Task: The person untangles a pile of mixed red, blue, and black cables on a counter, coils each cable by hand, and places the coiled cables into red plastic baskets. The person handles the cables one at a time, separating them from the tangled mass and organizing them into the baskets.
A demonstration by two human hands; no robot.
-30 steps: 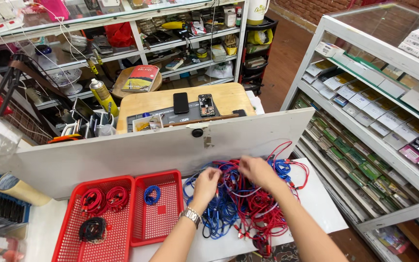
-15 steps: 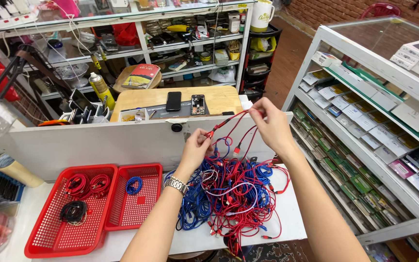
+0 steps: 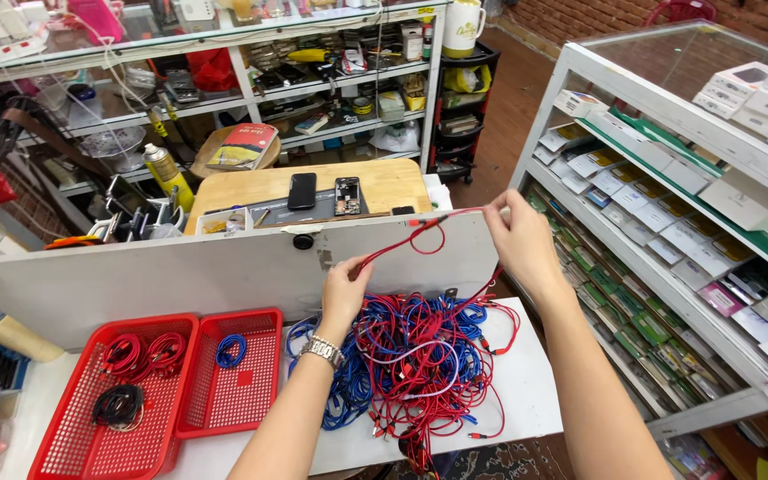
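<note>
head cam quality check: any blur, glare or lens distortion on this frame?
Head view: sharp overall; the left hand and right hand holding the red cable show no motion blur. Wide-angle distortion bows the white divider board and tilts the glass display case at right. Even indoor light, soft shadows; mild reflections on the case's glass top, none blown out.

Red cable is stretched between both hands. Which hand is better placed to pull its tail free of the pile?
Probably left. The left hand pinches the red cable just above the tangled pile, while the right hand holds the far end, raised and off to the side.
</note>
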